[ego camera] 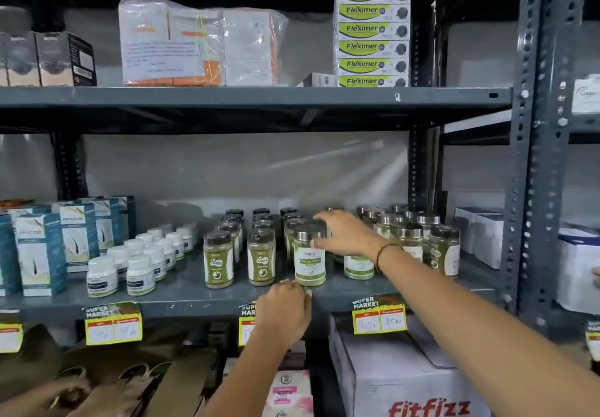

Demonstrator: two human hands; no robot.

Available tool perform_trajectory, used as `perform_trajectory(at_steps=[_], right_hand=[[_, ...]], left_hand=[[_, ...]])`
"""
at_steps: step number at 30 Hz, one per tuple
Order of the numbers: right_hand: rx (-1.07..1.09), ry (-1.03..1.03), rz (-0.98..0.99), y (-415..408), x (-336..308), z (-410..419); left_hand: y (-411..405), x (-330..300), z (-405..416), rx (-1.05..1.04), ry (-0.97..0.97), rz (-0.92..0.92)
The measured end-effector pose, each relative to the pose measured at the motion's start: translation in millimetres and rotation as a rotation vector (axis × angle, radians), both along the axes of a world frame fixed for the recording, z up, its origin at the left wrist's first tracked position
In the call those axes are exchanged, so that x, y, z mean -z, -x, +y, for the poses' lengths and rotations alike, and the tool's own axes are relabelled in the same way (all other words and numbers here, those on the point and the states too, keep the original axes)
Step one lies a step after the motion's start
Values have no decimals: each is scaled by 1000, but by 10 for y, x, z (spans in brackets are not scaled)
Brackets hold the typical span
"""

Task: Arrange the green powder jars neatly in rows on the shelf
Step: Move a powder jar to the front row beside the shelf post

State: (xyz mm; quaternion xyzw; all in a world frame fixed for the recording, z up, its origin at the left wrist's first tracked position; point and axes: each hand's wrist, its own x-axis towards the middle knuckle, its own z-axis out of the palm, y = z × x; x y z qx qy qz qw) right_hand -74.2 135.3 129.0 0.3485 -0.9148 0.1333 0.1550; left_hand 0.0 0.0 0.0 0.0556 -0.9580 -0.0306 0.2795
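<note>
A green powder jar (310, 262) with a silver lid stands at the front of the grey shelf (194, 299). My right hand (344, 233) reaches in from the right and grips this jar at its lid, thumb on the near side. My left hand (284, 311) is curled at the shelf's front edge, fingertips by the jar's base, holding nothing that I can see. To the left, dark-lidded green jars (218, 262) stand in three rows running back. Behind my right wrist, more silver-lidded jars (407, 238) stand clustered, some partly hidden.
Small white bottles (139, 273) and blue boxes (39, 254) fill the shelf's left. A steel upright (532, 156) bounds the right. Yellow price tags (113, 324) hang on the edge. A Fitfizz carton (406, 377) sits below. Another person's blurred hand (48, 397) shows at bottom left.
</note>
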Motion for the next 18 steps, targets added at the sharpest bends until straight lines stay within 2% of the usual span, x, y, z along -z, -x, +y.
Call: perform_trajectory(at_steps=[7, 12, 18], right_hand=[[73, 4, -43, 192, 80, -288], [91, 113, -31, 161, 101, -336], [94, 184, 108, -4, 134, -302]], left_hand=[[135, 138, -21, -11, 45, 45], [108, 138, -19, -7, 65, 63], [79, 121, -31, -4, 54, 2]])
